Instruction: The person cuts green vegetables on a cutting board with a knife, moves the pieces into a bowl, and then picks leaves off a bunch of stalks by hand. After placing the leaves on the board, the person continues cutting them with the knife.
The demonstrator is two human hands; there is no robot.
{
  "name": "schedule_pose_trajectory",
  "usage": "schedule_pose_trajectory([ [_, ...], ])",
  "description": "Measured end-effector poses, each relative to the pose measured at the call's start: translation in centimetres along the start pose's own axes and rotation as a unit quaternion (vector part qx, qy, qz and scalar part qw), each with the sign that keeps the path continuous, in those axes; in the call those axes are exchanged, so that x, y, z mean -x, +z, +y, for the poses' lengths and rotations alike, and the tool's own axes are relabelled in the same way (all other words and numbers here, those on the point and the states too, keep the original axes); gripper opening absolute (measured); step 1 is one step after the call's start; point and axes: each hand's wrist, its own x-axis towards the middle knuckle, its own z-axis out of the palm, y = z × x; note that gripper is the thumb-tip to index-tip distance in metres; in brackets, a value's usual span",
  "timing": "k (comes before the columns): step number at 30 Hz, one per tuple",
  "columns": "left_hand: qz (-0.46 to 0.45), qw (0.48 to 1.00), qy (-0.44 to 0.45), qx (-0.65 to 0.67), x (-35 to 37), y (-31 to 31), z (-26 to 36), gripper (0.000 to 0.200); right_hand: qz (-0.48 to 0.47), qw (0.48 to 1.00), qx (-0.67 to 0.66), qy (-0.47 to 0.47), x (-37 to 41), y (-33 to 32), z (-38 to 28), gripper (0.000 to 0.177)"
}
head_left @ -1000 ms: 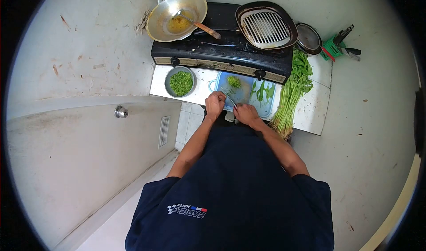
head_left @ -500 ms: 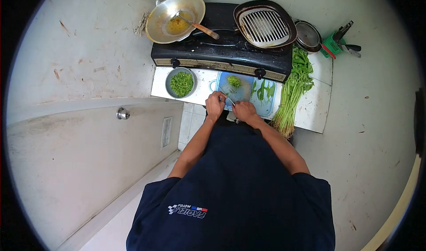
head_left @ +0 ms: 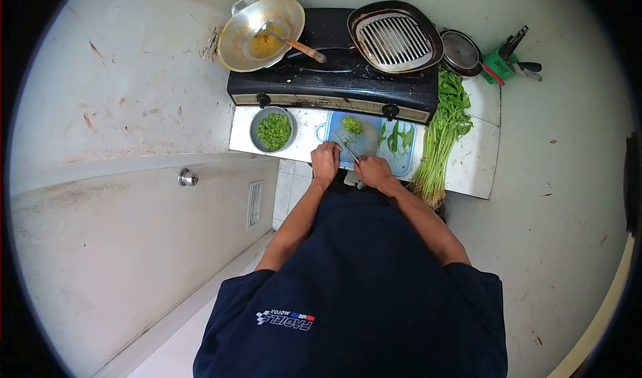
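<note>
Right hand [head_left: 374, 171]: clamped on knife [head_left: 349, 148], blade over board [head_left: 368, 156]. Left hand [head_left: 326, 161]: fingers bunched at board's near edge, beside blade (grip contents not discernible). Chopped greens [head_left: 352, 124]: on board.

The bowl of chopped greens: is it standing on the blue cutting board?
No, the bowl stands on the white counter, with a strip of counter between it and the blue cutting board.
</note>
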Motion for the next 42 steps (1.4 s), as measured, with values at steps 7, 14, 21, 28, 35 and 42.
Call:
schedule_pose_trajectory([
  [7,0.005,0.998,0.054,-0.04,0.7,-0.9,0.3,0.007,-0.005,1.0,0.007,-0.017,0.1,0.4,0.0,0.039],
  [14,0.02,0.999,0.045,0.006,0.9,-0.8,0.4,0.008,0.01,0.999,0.023,-0.028,-1.3,1.4,-0.3,0.034],
  [21,0.01,0.999,-0.022,0.024,0.5,-1.5,1.2,0.011,-0.018,1.0,0.004,0.005,-0.3,0.9,0.0,0.036],
  [28,0.016,0.995,-0.07,0.076,0.3,-0.9,0.9,0.01,-0.015,1.0,-0.002,0.004,-0.8,0.4,0.0,0.038],
  [35,0.006,0.997,-0.048,0.055,0.1,-1.1,1.0,0.009,-0.007,0.999,-0.019,-0.026,-0.3,0.5,-0.1,0.038],
  [42,0.004,0.998,-0.048,0.04,0.0,-1.0,1.0,0.008,-0.012,1.0,-0.016,-0.01,-1.4,1.1,-0.4,0.034],
])
